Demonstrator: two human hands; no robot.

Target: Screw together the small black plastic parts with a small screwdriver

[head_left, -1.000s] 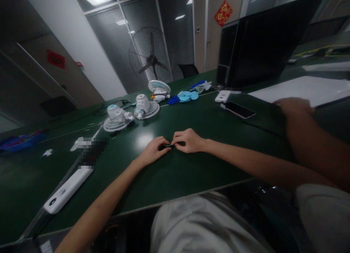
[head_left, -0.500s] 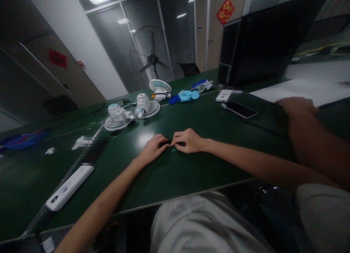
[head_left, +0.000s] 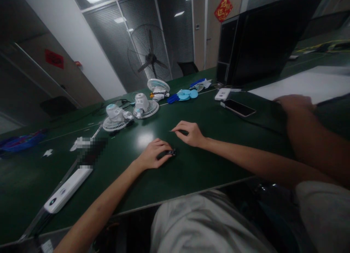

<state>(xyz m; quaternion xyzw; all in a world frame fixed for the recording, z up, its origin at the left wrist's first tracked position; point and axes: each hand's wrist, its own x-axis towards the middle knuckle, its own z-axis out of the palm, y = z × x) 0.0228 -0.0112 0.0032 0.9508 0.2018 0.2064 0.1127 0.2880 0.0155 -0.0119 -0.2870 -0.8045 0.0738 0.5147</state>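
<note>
My left hand (head_left: 154,153) rests on the green table (head_left: 207,172), its fingers closed round a small black object (head_left: 171,152). Only the dark, slightly shiny end of that object sticks out past the thumb; the rest is hidden and its kind is unclear. Up and to the right, my right hand (head_left: 190,133) pinches a thin, pale sliver (head_left: 171,131) between thumb and fingertips, a little above the tabletop. The sliver points left and is too small to name. The two hands are apart.
Small white fans (head_left: 116,116) lie beyond my left hand. Light blue discs (head_left: 187,95), a phone (head_left: 238,108) and a white box (head_left: 222,94) are farther back. Another person's forearm (head_left: 308,132) rests at right. A long white device (head_left: 68,189) lies left.
My hands were together and have come apart. The right one has moved up and away with the thin sliver; the left has dropped slightly nearer, showing the black object's end.
</note>
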